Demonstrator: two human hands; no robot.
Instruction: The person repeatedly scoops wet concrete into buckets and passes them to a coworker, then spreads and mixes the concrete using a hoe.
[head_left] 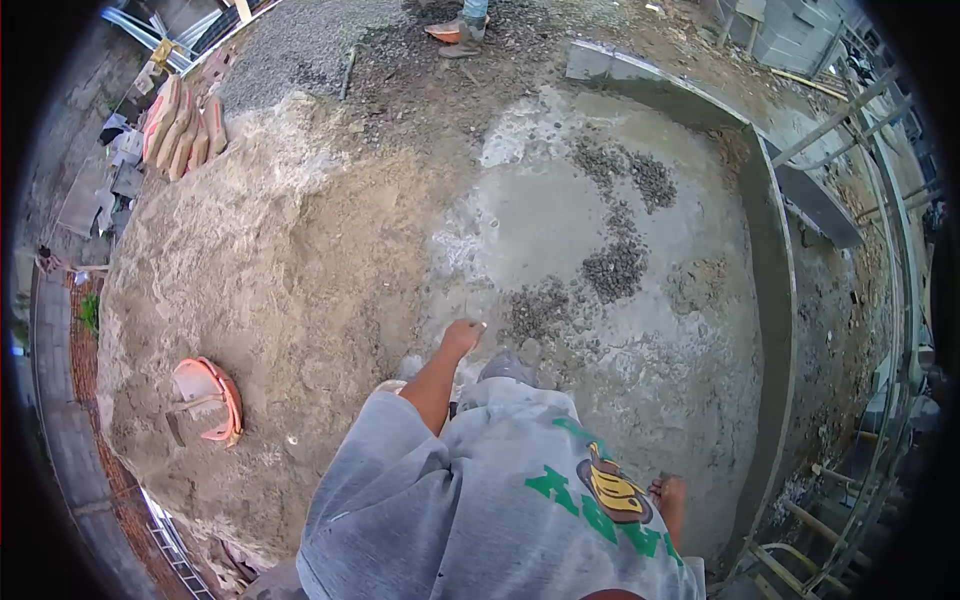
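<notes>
My left hand is held out in front of my body, above the edge between the sand pile and the wet grey cement area. Its fingers are closed, and a small pale thing shows at their tips, too small to name. Low at my right side, beside my grey shirt, is my right hand, with its fingers curled; whether anything is in them is hidden. Dark gravel lies in patches on the cement, ahead of both hands.
An orange bucket lies on the sand at the left, a tool beside it. Stacked sacks stand at the upper left. A low board borders the cement on the right. Another person's boot is at the top. Wooden poles stand at the far right.
</notes>
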